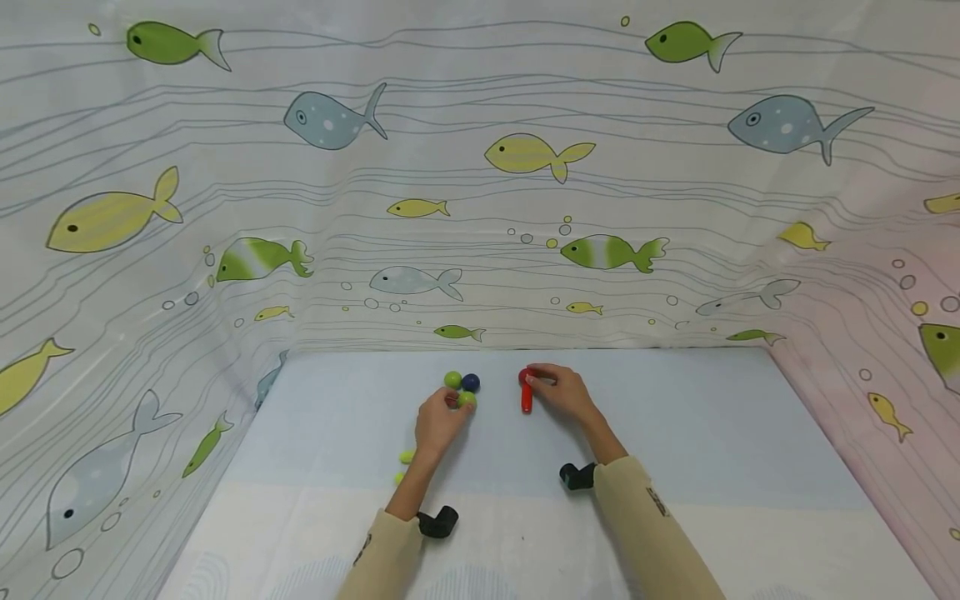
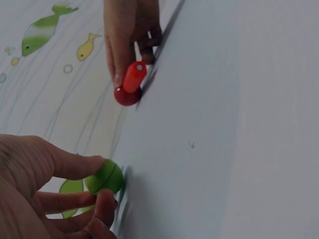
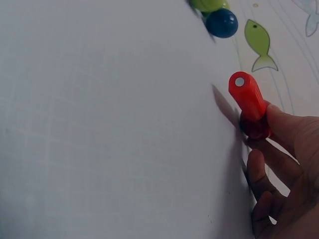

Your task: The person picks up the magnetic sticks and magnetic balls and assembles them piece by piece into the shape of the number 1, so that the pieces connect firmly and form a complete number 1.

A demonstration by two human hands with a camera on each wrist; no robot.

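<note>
Left wrist | green ball (image 2: pixel 104 178) (dark-lined) | red stick (image 2: pixel 133 78), pale-tipped | glossy red ball (image 2: pixel 124 99)

The table (image 1: pixel 697 433) is pale blue and white. A green ball (image 1: pixel 452 379) sits beside a blue ball (image 1: pixel 470 382). Two yellow things (image 1: pixel 407 457) lie nearer.

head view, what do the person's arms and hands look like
Beige left sleeve and right sleeve, each with a small dark marking; black left wrist camera and right wrist camera beside the cuffs. Left hand and right hand are gloveless.
</note>
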